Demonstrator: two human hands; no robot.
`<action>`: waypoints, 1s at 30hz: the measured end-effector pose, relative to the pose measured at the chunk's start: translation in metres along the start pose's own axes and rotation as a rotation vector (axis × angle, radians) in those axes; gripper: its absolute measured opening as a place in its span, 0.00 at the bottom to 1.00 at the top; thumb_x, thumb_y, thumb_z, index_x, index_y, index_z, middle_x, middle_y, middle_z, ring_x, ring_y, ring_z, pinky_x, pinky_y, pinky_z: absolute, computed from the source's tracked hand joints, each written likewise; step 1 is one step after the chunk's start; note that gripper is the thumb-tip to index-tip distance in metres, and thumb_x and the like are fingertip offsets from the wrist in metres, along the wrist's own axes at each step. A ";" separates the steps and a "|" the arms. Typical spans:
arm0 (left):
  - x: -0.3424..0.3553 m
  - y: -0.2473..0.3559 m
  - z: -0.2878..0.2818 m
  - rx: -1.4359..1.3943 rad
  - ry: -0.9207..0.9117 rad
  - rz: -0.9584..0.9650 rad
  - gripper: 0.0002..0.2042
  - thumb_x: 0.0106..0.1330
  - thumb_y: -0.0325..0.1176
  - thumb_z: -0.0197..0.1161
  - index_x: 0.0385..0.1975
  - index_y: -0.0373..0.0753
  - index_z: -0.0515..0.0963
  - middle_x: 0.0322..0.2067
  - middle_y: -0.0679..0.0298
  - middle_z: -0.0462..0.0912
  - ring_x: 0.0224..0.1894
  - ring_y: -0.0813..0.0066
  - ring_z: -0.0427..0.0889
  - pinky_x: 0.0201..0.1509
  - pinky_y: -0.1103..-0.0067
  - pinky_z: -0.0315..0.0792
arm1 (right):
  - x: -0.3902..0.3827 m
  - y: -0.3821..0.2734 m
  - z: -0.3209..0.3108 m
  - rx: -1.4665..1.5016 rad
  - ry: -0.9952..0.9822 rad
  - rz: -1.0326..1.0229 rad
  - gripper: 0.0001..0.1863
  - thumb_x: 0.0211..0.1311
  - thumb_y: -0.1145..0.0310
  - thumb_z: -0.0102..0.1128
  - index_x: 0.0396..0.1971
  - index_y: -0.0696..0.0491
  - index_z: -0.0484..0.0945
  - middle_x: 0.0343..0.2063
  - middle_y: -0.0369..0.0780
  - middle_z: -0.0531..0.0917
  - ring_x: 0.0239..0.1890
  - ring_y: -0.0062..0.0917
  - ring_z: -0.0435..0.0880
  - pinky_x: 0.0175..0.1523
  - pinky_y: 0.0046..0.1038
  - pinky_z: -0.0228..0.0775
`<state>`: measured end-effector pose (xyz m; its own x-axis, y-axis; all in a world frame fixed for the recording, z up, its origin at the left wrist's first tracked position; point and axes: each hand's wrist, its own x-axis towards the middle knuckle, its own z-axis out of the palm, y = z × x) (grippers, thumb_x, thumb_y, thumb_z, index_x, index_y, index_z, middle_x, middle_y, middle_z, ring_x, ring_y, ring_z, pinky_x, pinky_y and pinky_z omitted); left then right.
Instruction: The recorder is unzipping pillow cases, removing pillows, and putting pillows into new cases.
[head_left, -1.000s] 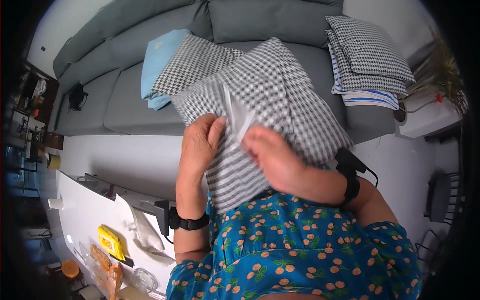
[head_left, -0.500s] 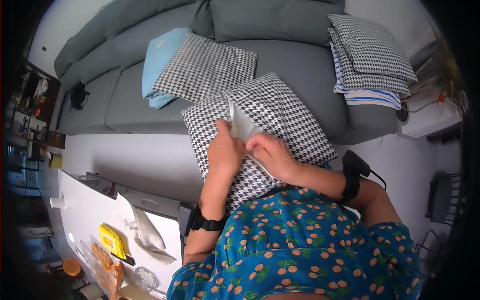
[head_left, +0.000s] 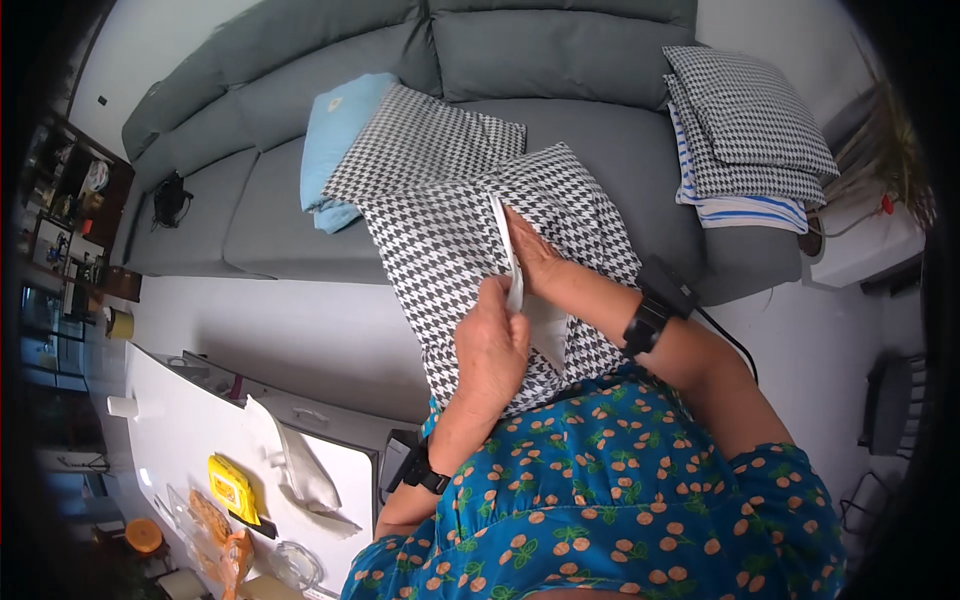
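Observation:
A black-and-white houndstooth cushion cover (head_left: 435,250) lies across my lap and reaches to the sofa edge, its slit opening gaping over a white inside. My left hand (head_left: 493,340) is closed on the left edge of that slit, pinching the white strip between thumb and fingers. Stretched out flat, the fingers of my right hand (head_left: 532,250) lie in the slit against its other side, fingertips partly hidden. Another houndstooth cushion (head_left: 430,140) rests just beyond, on top of a folded light blue cloth piece (head_left: 338,115).
Behind is a long grey sofa (head_left: 590,130). At its right end, houndstooth cushions (head_left: 750,110) are stacked on a blue-striped one (head_left: 745,212). A white table (head_left: 185,415) at lower left carries a yellow wipes pack (head_left: 232,488), a white cloth (head_left: 295,465) and orange bags (head_left: 236,562).
My right hand has moved from the slit's lower edge up into the opening, its fingers straightening. My left hand has shifted right and now grips the slit's edge; the cover has folded narrower.

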<state>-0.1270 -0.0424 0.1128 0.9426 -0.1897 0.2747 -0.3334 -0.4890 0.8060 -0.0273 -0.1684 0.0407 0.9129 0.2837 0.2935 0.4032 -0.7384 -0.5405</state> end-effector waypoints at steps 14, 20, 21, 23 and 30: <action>-0.007 -0.026 0.013 -0.059 0.047 -0.025 0.13 0.53 0.17 0.48 0.39 0.33 0.69 0.17 0.58 0.72 0.16 0.75 0.69 0.21 0.79 0.65 | 0.008 0.019 0.011 0.012 -0.194 -0.030 0.23 0.58 0.69 0.48 0.54 0.59 0.67 0.51 0.50 0.73 0.52 0.38 0.75 0.58 0.31 0.66; 0.000 -0.029 0.005 -0.143 -0.041 -0.104 0.12 0.53 0.19 0.50 0.39 0.33 0.69 0.17 0.52 0.74 0.19 0.58 0.77 0.24 0.70 0.69 | 0.016 0.010 -0.020 0.264 -0.273 0.372 0.16 0.63 0.68 0.43 0.44 0.58 0.75 0.40 0.51 0.80 0.43 0.38 0.80 0.50 0.33 0.70; 0.001 -0.028 0.004 -0.123 -0.016 -0.101 0.12 0.53 0.19 0.50 0.39 0.32 0.69 0.17 0.53 0.75 0.18 0.61 0.76 0.24 0.73 0.69 | 0.017 0.008 -0.027 0.108 -0.361 0.333 0.18 0.67 0.65 0.40 0.52 0.54 0.71 0.48 0.46 0.78 0.48 0.30 0.77 0.55 0.29 0.67; 0.000 -0.038 0.008 -0.163 -0.002 -0.073 0.12 0.53 0.19 0.49 0.39 0.32 0.69 0.17 0.54 0.75 0.18 0.62 0.76 0.24 0.74 0.69 | 0.014 0.012 -0.020 0.188 -0.263 0.318 0.18 0.66 0.65 0.40 0.51 0.56 0.72 0.47 0.46 0.78 0.48 0.31 0.78 0.54 0.30 0.68; -0.001 -0.030 0.008 -0.205 -0.014 -0.099 0.11 0.55 0.18 0.50 0.38 0.32 0.69 0.17 0.55 0.74 0.17 0.67 0.75 0.23 0.76 0.69 | 0.006 0.033 -0.009 0.411 -0.325 0.362 0.20 0.69 0.65 0.33 0.54 0.56 0.69 0.51 0.42 0.76 0.51 0.26 0.74 0.57 0.26 0.66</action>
<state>-0.1179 -0.0345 0.0839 0.9698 -0.1620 0.1825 -0.2269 -0.3233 0.9187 -0.0088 -0.1963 0.0318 0.9425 0.2789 -0.1844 -0.0026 -0.5454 -0.8382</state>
